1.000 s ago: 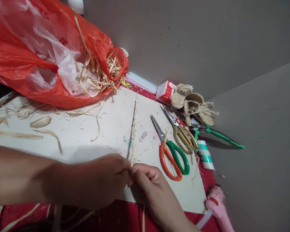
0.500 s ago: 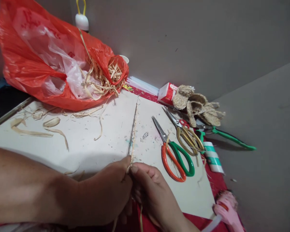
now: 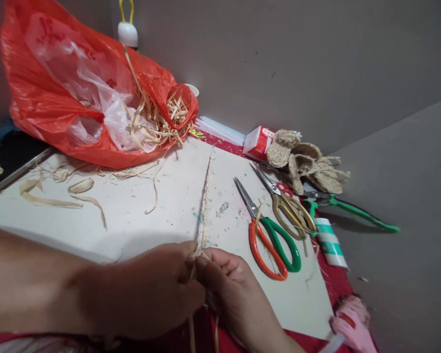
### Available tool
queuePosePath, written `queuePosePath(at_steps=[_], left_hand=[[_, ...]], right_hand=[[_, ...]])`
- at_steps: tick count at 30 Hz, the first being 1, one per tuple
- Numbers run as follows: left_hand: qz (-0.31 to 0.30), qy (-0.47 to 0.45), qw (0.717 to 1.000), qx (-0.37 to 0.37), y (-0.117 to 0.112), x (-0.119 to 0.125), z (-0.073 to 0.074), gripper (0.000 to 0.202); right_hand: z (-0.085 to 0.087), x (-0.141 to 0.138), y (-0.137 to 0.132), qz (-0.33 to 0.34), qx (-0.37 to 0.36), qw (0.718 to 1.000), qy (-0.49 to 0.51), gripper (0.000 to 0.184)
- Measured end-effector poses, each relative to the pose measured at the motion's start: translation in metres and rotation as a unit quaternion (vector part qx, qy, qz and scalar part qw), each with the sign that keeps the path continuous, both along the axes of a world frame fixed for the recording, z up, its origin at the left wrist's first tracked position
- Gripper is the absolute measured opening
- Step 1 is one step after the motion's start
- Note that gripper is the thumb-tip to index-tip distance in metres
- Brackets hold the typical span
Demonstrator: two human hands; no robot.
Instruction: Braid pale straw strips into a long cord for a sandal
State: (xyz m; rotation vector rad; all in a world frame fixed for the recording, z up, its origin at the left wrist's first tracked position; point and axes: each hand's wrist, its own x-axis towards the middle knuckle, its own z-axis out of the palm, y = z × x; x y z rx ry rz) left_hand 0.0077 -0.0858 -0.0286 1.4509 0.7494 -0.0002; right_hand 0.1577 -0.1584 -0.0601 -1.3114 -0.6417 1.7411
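one braid [image 3: 206, 208], end between both hands [image 3: 238, 291], extending beyond

Worn on the head, the camera is looking forward and down from near the left hand [image 3: 156, 289] at seven o'clock and right hand [image 3: 238, 294] at six, facing the white board [image 3: 182, 191] and, from twelve to three, grey walls [image 3: 338, 63].

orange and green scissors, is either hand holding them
No, these scissors lie on the white surface while the left hand and right hand pinch the braid.
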Motion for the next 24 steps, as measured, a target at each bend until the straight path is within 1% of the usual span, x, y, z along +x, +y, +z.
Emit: queuePosePath(at_steps=[1,2,3,5,6,9,11,12,14,16,17,18,20,24], left_hand=[[-0.020,0.038,0.998,-0.036,0.006,-0.002,0.005,0.016],[-0.022,0.072,0.994,-0.083,0.012,-0.003,0.008,0.019],[-0.027,0.086,0.990,-0.109,0.017,-0.004,0.010,0.021],[-0.036,0.100,0.985,-0.136,0.024,-0.008,0.007,0.023],[-0.033,0.091,0.986,-0.138,0.025,-0.009,0.003,0.023],[0.026,0.038,0.991,-0.123,0.023,-0.013,-0.008,0.022],[0.066,0.011,0.992,-0.102,0.020,-0.013,-0.011,0.022],[0.076,0.005,0.994,-0.080,0.019,-0.013,-0.011,0.022],[0.081,0.001,0.997,-0.004,0.019,-0.012,-0.006,0.018],[0.094,-0.001,0.992,0.081,0.022,-0.011,0.001,0.013],[0.103,-0.004,0.989,0.107,0.025,-0.009,0.004,0.014],[0.111,-0.009,0.987,0.116,0.029,-0.008,0.006,0.014],[0.112,-0.023,0.989,0.098,0.036,-0.005,0.007,0.015],[0.036,-0.031,0.998,0.030,0.043,-0.001,-0.001,0.016]], right_hand=[[0.000,0.001,0.000,-0.001,-0.003,1.000,-0.010,0.030],[-0.001,0.002,-0.001,-0.002,-0.007,1.000,-0.015,0.031],[-0.002,0.002,-0.001,-0.002,-0.010,1.000,-0.014,0.032],[-0.004,0.003,-0.002,-0.001,-0.011,1.000,-0.002,0.034],[-0.004,0.004,-0.002,-0.002,-0.009,1.000,0.004,0.034],[-0.004,0.003,-0.001,-0.003,-0.007,1.000,0.006,0.034],[-0.003,0.003,-0.001,-0.001,-0.008,1.000,-0.004,0.035],[-0.002,0.003,-0.001,0.000,-0.008,1.000,-0.010,0.036],[-0.002,0.003,-0.001,-0.002,-0.011,1.000,-0.020,0.037],[-0.002,0.002,-0.001,-0.002,-0.016,1.000,-0.025,0.037],[-0.002,0.002,-0.001,-0.001,-0.018,1.000,-0.026,0.036],[-0.002,0.003,-0.001,0.000,-0.019,0.999,-0.026,0.035],[-0.003,0.003,-0.001,0.003,-0.019,1.000,-0.024,0.034],[-0.004,0.004,-0.001,0.015,-0.008,0.999,-0.028,0.037]])
